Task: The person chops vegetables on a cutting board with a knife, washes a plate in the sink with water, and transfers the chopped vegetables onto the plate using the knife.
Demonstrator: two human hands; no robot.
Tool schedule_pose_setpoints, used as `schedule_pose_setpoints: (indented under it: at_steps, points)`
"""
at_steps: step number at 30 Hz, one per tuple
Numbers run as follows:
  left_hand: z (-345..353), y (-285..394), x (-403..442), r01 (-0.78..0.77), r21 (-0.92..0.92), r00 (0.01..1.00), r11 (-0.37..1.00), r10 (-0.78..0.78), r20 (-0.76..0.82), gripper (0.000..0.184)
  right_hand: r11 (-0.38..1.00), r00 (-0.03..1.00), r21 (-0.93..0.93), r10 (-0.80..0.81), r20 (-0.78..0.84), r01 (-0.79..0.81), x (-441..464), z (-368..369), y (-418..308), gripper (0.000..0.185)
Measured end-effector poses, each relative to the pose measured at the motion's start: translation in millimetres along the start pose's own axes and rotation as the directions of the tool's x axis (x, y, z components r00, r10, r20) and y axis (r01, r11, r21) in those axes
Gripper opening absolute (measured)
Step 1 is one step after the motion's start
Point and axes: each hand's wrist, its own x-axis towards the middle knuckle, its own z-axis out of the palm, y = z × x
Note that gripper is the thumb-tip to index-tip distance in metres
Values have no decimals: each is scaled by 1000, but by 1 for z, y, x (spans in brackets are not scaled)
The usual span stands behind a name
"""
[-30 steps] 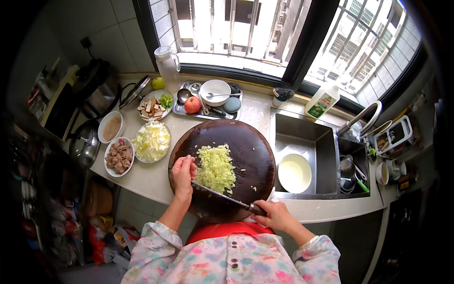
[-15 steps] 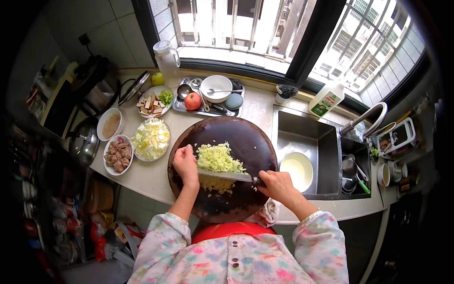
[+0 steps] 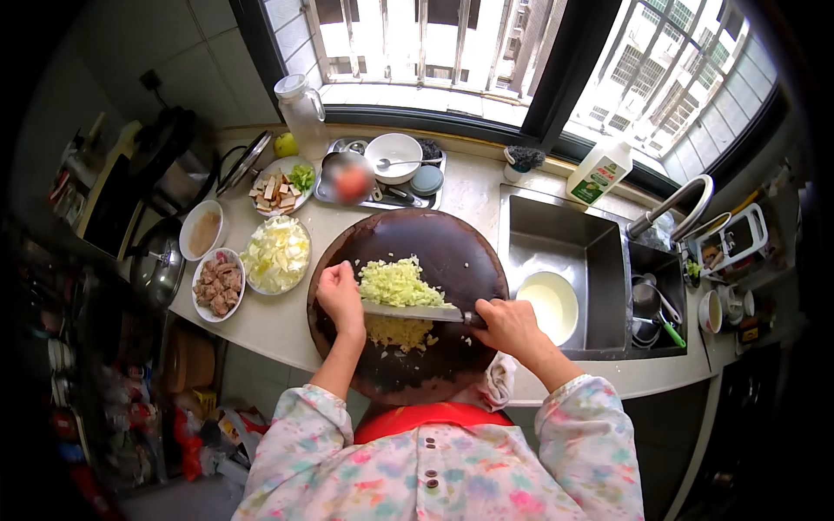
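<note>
My right hand (image 3: 508, 326) is wrapped round the dark handle of a kitchen knife (image 3: 413, 312). The blade lies across a round, dark chopping board (image 3: 460, 252), its edge low near the surface. At the blade's far end, my left hand (image 3: 340, 300) is closed with curled fingers against the tip; its exact hold is partly hidden. Finely chopped pale green vegetable (image 3: 398, 282) is heaped along the far side of the blade. On the near side sits a yellowish minced heap (image 3: 400, 332), with small bits scattered around it.
Left of the board stand a plate of cut cabbage (image 3: 278, 253), a bowl of meat pieces (image 3: 218, 285) and a plate of sliced pieces (image 3: 276, 191). Behind it is a metal tray (image 3: 395, 202) with a white bowl (image 3: 395, 156). To the right, a sink (image 3: 565, 226) holds a bowl (image 3: 547, 306).
The view has shifted slightly. Both hands and the knife stay almost in place, with the blade a little higher in the picture. The apple on the tray now looks blurred.
</note>
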Motion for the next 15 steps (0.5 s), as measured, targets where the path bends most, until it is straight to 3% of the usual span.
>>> schedule_pose_setpoints:
  at_steps: [2, 5, 9, 12, 15]
  points:
    - [2, 6, -4, -89, 85, 996, 992, 88, 20, 17, 1000, 1000, 18, 11, -23, -11, -6, 14, 3, 31]
    - [1, 23, 1, 44, 7, 995, 999, -45, 92, 17, 1000, 1000, 13, 10, -22, -9, -3, -2, 1, 32]
    - [-20, 64, -20, 91, -10, 984, 996, -89, 157, 16, 995, 1000, 94, -19, -14, 21, -28, -28, -16, 27]
    - [-40, 54, -33, 171, 15, 968, 985, -171, 182, 15, 988, 997, 138, -54, -50, 61, -43, -20, -26, 26]
    - [-48, 15, -34, 137, 47, 981, 989, -142, 134, 15, 994, 995, 92, -60, -76, 67, -44, 1, -26, 25]
